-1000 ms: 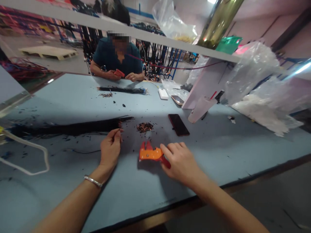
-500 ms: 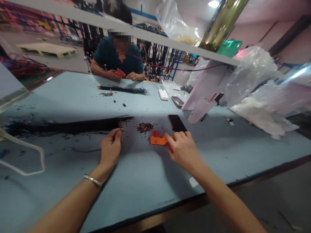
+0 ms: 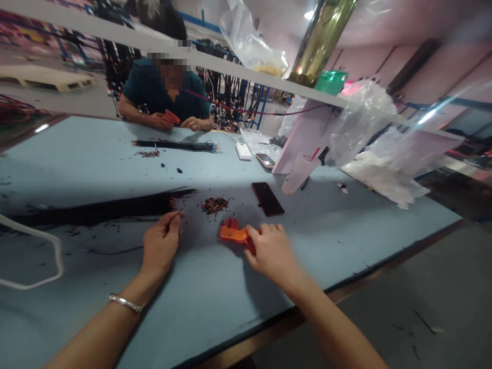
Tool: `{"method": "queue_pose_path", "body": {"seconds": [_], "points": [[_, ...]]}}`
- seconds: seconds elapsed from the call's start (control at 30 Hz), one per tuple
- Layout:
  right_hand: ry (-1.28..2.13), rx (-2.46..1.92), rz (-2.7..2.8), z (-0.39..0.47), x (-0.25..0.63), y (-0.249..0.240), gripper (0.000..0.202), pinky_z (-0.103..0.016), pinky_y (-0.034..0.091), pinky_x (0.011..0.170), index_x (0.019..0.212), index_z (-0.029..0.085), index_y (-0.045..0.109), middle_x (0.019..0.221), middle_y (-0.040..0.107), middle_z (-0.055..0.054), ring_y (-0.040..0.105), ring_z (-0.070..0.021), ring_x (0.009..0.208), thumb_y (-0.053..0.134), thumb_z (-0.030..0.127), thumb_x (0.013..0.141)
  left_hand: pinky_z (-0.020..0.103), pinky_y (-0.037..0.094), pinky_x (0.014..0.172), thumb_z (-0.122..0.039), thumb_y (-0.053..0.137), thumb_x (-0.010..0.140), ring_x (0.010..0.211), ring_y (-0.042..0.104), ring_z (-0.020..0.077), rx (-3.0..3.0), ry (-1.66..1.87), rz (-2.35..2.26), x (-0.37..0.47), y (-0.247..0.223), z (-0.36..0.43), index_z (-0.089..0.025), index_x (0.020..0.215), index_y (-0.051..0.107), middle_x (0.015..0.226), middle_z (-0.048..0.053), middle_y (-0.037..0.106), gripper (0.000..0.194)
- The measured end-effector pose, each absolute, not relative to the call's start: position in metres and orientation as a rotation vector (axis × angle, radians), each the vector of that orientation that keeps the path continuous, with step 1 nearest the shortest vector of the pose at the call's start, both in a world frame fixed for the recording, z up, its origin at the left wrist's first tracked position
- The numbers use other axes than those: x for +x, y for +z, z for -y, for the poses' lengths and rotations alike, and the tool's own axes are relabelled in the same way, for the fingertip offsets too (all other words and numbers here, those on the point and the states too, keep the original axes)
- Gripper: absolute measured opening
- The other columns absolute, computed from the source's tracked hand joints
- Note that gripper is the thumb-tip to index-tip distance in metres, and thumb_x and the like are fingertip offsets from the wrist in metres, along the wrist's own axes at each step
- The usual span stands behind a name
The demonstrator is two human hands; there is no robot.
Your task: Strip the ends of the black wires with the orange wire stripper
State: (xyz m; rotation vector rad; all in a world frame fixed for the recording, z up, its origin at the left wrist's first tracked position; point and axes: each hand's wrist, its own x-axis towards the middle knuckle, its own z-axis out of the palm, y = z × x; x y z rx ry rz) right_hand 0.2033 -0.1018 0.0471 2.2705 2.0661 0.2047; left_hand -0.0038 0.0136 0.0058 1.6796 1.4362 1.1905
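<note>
Thumb and fingers of my left hand [image 3: 163, 238] are pinched on a thin dark wire, its tip showing just above them. A long bundle of black wires [image 3: 111, 209] lies directly behind and to the left of that hand. My right hand [image 3: 272, 251] is wrapped round the handles of an orange and red hand tool [image 3: 235, 235], whose head points left. Beyond the tool's head is a small pile of short black and copper-coloured pieces [image 3: 214, 205]. A single dark wire [image 3: 117, 252] runs across the table to the left of my left wrist.
A dark phone [image 3: 268, 199] lies behind my right hand. Farther back are a white box [image 3: 243, 151], another phone [image 3: 265, 161] and a clear cup [image 3: 300, 175]. Across the table [image 3: 215, 312] a person holds a red tool beside a second wire bundle [image 3: 177, 146]. Plastic bags [image 3: 388, 174] lie at right.
The view has shifted, so the table items appear farther left. My right hand and the tool have moved slightly nearer to me, away from the phone, which now shows whole.
</note>
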Motion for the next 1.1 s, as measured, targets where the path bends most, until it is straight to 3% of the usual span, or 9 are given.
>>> {"method": "queue_pose_path", "body": {"seconds": [0.13, 0.4, 0.57, 0.73, 1.1], "points": [[0.226, 2.315, -2.045, 0.082, 0.205, 0.055, 0.043, -0.038, 0.031, 0.076, 0.116, 0.019, 0.058, 0.092, 0.066, -0.014, 0.059, -0.0286, 0.088, 0.063, 0.041, 0.079, 0.024, 0.040, 0.050, -0.042, 0.048, 0.079, 0.049, 0.050, 0.0152, 1.819, 1.150, -1.414, -0.003, 0.007, -0.009, -0.019, 0.082, 0.069, 0.052, -0.003, 0.052, 0.031], [0.134, 2.206, -2.103, 0.121, 0.206, 0.060, 0.040, -0.037, 0.031, 0.074, 0.111, 0.023, 0.061, 0.087, 0.066, -0.010, 0.059, -0.0264, 0.080, 0.066, 0.039, 0.075, 0.025, 0.043, 0.053, -0.042, 0.046, 0.080, 0.051, 0.056, 0.0159, 1.906, 1.088, -1.363, 0.000, 0.003, -0.008, -0.018, 0.083, 0.069, 0.056, 0.000, 0.062, 0.034], [0.172, 2.255, -2.127, 0.092, 0.189, 0.050, 0.036, -0.037, 0.030, 0.074, 0.108, 0.020, 0.062, 0.088, 0.065, -0.012, 0.059, -0.0276, 0.083, 0.064, 0.039, 0.077, 0.024, 0.042, 0.052, -0.042, 0.045, 0.080, 0.049, 0.054, 0.0155, 1.906, 1.101, -1.378, 0.000, 0.006, -0.008, -0.019, 0.081, 0.068, 0.053, -0.001, 0.060, 0.032], [0.282, 2.279, -2.168, 0.086, 0.190, 0.050, 0.045, -0.038, 0.029, 0.076, 0.117, 0.020, 0.059, 0.091, 0.064, -0.013, 0.056, -0.0283, 0.086, 0.065, 0.038, 0.076, 0.024, 0.041, 0.050, -0.042, 0.045, 0.080, 0.049, 0.055, 0.0164, 1.916, 1.093, -1.374, 0.000, 0.003, -0.010, -0.020, 0.081, 0.068, 0.054, -0.001, 0.061, 0.032], [0.135, 2.297, -2.187, 0.080, 0.200, 0.046, 0.043, -0.036, 0.030, 0.077, 0.117, 0.024, 0.059, 0.094, 0.065, -0.010, 0.058, -0.0257, 0.087, 0.062, 0.042, 0.078, 0.025, 0.041, 0.050, -0.043, 0.046, 0.077, 0.048, 0.053, 0.0162, 1.905, 1.092, -1.408, -0.001, 0.005, -0.011, -0.020, 0.079, 0.069, 0.052, -0.002, 0.059, 0.032]]}}
